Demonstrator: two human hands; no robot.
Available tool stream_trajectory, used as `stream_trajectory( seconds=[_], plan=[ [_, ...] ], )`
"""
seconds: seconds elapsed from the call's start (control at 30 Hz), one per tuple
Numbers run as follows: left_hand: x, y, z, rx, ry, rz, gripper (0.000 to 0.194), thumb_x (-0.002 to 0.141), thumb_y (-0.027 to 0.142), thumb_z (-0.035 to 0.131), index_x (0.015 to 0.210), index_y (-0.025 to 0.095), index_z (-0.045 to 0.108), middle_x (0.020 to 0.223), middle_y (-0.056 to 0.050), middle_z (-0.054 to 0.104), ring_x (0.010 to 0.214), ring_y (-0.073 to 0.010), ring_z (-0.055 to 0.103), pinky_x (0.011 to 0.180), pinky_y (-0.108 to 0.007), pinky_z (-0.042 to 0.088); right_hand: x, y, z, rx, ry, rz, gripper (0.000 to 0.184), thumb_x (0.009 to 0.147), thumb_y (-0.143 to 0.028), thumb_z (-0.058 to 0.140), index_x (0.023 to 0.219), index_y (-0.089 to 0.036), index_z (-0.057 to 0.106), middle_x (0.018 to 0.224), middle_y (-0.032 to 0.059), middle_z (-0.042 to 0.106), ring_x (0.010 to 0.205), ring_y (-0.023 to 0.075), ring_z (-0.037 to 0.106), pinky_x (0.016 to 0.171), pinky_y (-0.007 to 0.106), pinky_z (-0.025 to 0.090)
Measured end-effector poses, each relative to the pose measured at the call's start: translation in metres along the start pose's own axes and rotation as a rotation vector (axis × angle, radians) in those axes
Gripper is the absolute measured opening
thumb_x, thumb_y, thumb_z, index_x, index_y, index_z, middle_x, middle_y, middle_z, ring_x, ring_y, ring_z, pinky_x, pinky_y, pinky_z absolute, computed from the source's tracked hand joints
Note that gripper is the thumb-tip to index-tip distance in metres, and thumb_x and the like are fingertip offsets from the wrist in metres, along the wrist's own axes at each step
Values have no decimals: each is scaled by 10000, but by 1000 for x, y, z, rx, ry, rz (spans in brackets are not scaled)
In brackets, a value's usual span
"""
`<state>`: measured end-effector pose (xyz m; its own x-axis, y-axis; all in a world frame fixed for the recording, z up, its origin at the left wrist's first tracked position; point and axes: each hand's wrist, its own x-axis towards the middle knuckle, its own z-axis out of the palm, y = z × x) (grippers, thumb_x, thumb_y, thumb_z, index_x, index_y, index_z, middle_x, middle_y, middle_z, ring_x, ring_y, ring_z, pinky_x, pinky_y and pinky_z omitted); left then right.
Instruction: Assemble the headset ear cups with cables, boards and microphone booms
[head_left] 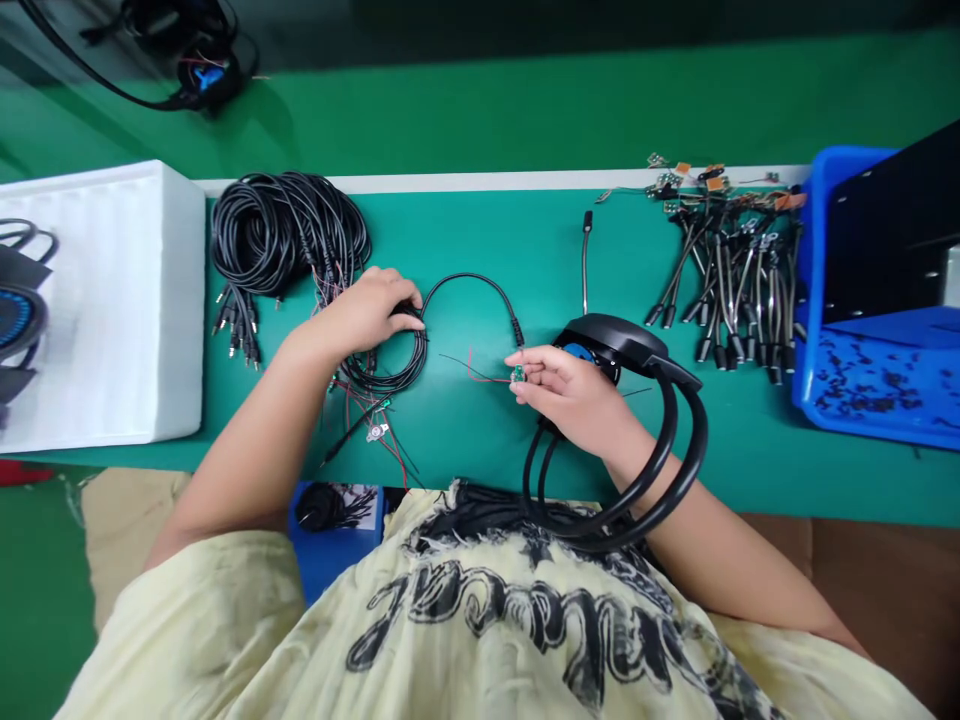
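My left hand [371, 312] lies curled over a small coil of black cable [390, 365] on the green table, fingers closed on the coil's top. From that coil a black lead [480, 285] arcs right to thin red and black wires [476, 372]. My right hand [574, 392] pinches a tiny green circuit board [517, 376] at the end of those wires. A black headset [626, 350] with a blue-centred earcup rests just behind that hand, its double headband looping around my right forearm.
A big bundle of black cables [285, 235] lies at the back left beside a white foam tray [112, 300]. Several gooseneck microphone stems [731, 280] are piled at the right, next to a blue bin [877, 320]. One single stem [586, 260] lies alone.
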<state>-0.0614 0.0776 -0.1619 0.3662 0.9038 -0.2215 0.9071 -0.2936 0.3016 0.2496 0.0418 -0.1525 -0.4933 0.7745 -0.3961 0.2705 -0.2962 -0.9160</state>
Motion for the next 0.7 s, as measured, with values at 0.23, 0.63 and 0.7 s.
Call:
stream_trajectory(
  seconds=[0.23, 0.63, 0.7],
  plan=[
    [11, 11, -30, 22, 161, -6, 221, 885, 277, 550, 1070, 216, 654, 1087, -103, 620, 1068, -295, 559, 965, -449, 423, -1, 0, 0, 57, -27, -21, 351, 767, -263, 644, 1101, -187, 566, 857, -2, 517, 706, 99, 605, 668, 278, 539],
    [26, 116, 5, -301, -46, 395, 324, 854, 123, 522, 1137, 240, 628, 1018, -14, 716, 937, -177, 660, 1148, -539, 283, -6, -4, 1, -231, 99, -149, 216, 821, -203, 576, 1036, -186, 573, 875, 25, 589, 745, 107, 602, 684, 259, 539],
    [18, 115, 2, -235, 39, 335, 209, 891, 199, 546, 1075, 216, 644, 924, -7, 712, 846, -159, 656, 1114, -483, 350, -5, -3, -1, -222, 125, -158, 216, 823, -185, 564, 1038, -188, 572, 848, 16, 580, 741, 103, 595, 682, 248, 528]
  ],
)
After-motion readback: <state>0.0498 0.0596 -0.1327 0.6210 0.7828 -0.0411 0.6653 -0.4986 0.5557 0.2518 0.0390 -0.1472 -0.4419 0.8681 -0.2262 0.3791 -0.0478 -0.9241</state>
